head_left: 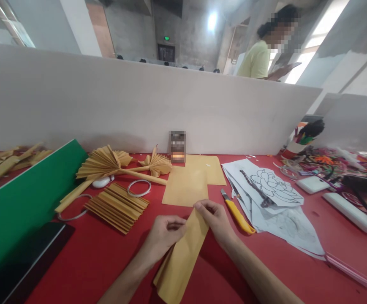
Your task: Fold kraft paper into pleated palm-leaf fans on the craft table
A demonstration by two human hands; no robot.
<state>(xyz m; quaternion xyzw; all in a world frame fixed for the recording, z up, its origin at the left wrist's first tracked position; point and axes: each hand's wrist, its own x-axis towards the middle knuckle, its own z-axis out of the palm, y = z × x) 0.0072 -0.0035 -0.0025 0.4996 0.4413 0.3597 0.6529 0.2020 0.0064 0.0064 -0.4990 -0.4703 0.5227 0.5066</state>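
A sheet of yellow-brown paper (186, 253), folded along its left side, is held between both hands above the red table. My left hand (167, 232) pinches its left edge with thumb and fingers. At the top right corner, the fingers of my right hand (213, 215) are closed on the same paper. Just beyond lie flat yellow-brown sheets (185, 185), partly overlapping. To the left rests a pleated paper piece (118, 207), with folded paper fans (104, 164) on rolled paper stems behind it. A yellow utility knife (238, 215) lies right of my right hand.
Drawings on white paper (275, 185) lie to the right, near white power banks (351, 211) and tangled craft material. A green board (37, 207) stands at the left by a dark tablet-like object (28, 261). A white partition (139, 101) closes the back; beyond it stands a person (256, 59).
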